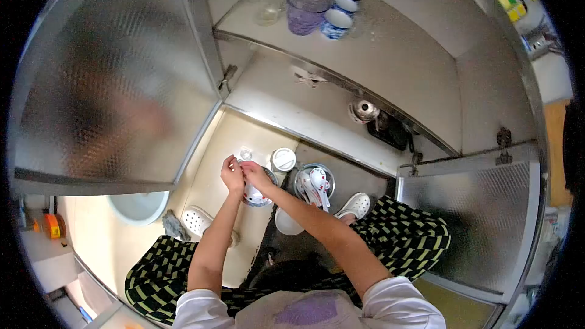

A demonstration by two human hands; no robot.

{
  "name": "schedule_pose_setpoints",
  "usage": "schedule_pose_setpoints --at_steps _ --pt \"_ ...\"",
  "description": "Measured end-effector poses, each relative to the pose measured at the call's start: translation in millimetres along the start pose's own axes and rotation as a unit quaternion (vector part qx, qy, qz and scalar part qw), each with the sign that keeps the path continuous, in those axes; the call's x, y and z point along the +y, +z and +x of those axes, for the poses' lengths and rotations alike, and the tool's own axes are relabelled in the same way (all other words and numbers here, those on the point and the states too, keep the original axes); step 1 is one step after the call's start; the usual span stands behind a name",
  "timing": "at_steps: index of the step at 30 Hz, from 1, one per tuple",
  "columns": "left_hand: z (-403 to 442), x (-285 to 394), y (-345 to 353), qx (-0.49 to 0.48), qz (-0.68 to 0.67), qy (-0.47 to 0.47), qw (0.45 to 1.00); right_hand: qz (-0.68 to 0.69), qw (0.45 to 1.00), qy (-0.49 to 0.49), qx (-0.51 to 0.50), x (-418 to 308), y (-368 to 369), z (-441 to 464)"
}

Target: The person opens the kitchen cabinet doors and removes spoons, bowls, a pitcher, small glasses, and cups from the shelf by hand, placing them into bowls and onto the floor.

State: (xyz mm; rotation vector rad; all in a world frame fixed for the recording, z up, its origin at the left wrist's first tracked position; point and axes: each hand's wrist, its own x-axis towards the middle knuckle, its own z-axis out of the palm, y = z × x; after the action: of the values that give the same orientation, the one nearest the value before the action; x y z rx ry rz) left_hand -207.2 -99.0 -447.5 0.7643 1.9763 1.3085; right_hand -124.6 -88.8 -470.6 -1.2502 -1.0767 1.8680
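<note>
My left hand [232,175] and my right hand [257,175] meet low over the floor, with their fingertips close together. Both have curled fingers, and whatever they pinch is too small to make out. Right under them lies a white dish with red dots and a blue rim [255,198], partly covered by my right hand. Just beyond the fingers stands a small clear glass [245,153]. To the right is a white round lidded container [283,159]. A metal bowl [333,186] holds several white spoons with red patterns [317,178].
An open cabinet with a shelf [390,61] is ahead, holding a purple glass [304,15] and blue-white cups [336,24]. Its frosted doors stand open at left [116,85] and right [469,219]. A pale basin [139,208], a grey cloth [175,226] and a white bowl [287,223] are on the floor.
</note>
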Motion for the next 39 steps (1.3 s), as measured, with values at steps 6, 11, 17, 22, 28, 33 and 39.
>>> schedule_pose_setpoints --at_steps 6,11,17,22,28,33,39 --pt "-33 121 18 -0.07 -0.051 0.119 0.989 -0.096 0.981 -0.165 -0.028 -100 -50 -26" --pt "-62 212 55 -0.128 -0.205 0.204 0.949 0.013 0.973 -0.228 -0.033 -216 -99 -77" --pt "-85 303 121 -0.201 -0.254 0.245 0.914 -0.07 0.95 -0.293 0.078 -320 -182 -99" --pt "-68 323 185 -0.211 -0.18 0.265 0.924 -0.051 0.947 -0.264 0.177 -354 -231 -97" --pt "-33 339 252 -0.171 -0.152 0.355 0.906 -0.052 0.933 -0.284 0.212 -363 -258 -59" --pt "-12 347 274 -0.154 -0.093 0.364 0.914 0.048 0.932 -0.275 0.229 -369 -265 -17" --pt "-7 355 279 -0.199 -0.045 0.354 0.913 0.04 0.922 -0.277 0.269 -374 -269 14"
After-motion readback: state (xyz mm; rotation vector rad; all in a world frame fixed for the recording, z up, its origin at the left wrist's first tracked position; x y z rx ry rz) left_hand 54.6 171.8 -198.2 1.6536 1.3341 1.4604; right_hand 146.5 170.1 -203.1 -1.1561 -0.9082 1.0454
